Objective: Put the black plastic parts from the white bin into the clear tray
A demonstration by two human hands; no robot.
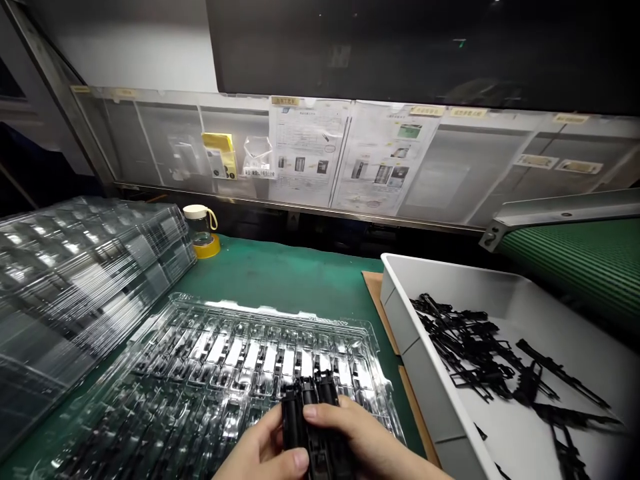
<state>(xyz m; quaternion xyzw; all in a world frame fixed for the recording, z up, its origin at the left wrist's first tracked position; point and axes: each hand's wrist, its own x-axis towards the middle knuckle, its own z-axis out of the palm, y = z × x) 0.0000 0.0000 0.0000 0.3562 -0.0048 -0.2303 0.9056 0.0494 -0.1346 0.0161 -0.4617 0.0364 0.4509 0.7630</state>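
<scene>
Both hands meet at the bottom centre of the head view. The left hand (pixel 260 445) and the right hand (pixel 360 437) are each clamped on a bundle of black plastic parts (pixel 313 417), several long moulded pieces held side by side, their upper ends pointing away from the person. The left thumb lies across the lower part of the bundle; the right thumb presses on it from the other side. The bundle sits just above the near right corner of a clear blister tray (pixel 240 373).

The tray lies flat on the green bench (pixel 285 273). Its rows of narrow pockets hold black parts in the near rows; the far rows show pale pocket bottoms, and whether each of those is filled cannot be told through the glare.

To the left, a tall stack of clear trays (pixel 75 280) leans on the bench; their contents cannot be made out.

To the right, a white bin (pixel 425 373) stands on a brown sheet of cardboard (pixel 373 283), close beside the tray. Loose black frame-like parts (pixel 475 353) lie tangled in the bin, heaped toward its far left, with some scattered to the right.

At the back of the bench a small lidded jar (pixel 200 223) rests on a roll of yellow tape (pixel 207 247). A green conveyor belt (pixel 575 257) runs behind the bin. Instruction sheets (pixel 345 157) hang on the panel above.
</scene>
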